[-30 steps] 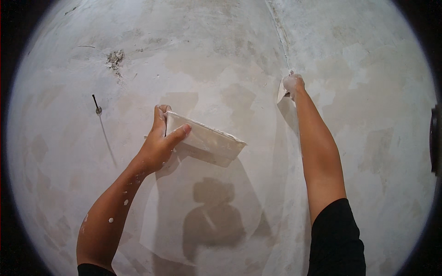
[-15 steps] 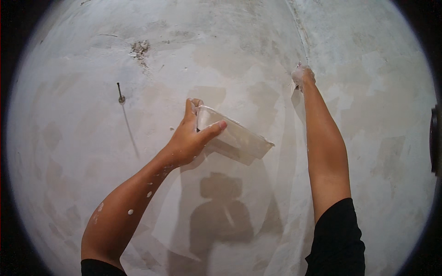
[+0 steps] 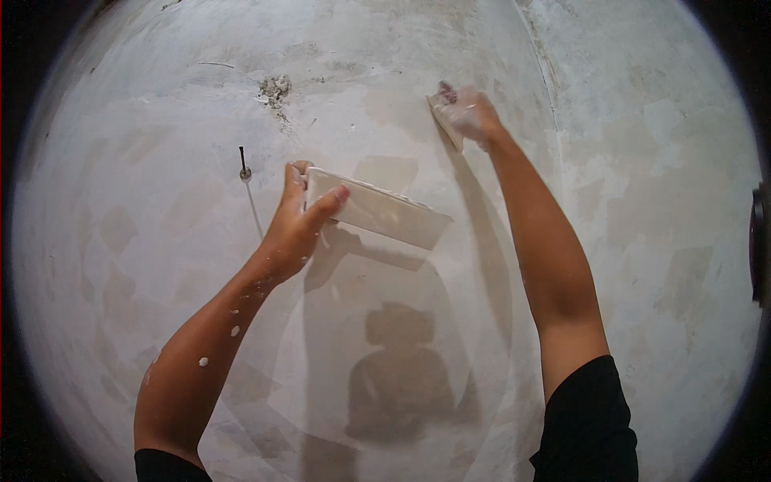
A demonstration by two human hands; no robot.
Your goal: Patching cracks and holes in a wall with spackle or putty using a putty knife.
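Observation:
In front of a patchy white and grey wall (image 3: pixel 120 321), my left hand (image 3: pixel 293 225) grips one end of a long, pale mud pan (image 3: pixel 385 213). The thumb presses on its near side, and white compound coats the rim. What lies inside the pan is hidden. Higher up and to the right, my right hand (image 3: pixel 475 119), smeared white and slightly blurred, is closed around a putty knife. The knife's blade (image 3: pixel 446 127) slants down to the right beside the fingers. Whether it touches the wall I cannot tell. Splashes of compound dot my left forearm.
A dark nail-like rod (image 3: pixel 242 161) sticks out of the wall at the left. Above it is a rough, crumbled patch (image 3: pixel 275 91). A wall corner (image 3: pixel 550 88) runs down right of my right hand. Shadows of me and the pan fall on the wall.
My right hand has moved left with the putty knife, away from the wall corner. The mud pan has shifted left in my left hand and now tilts less. The view has turned slightly left.

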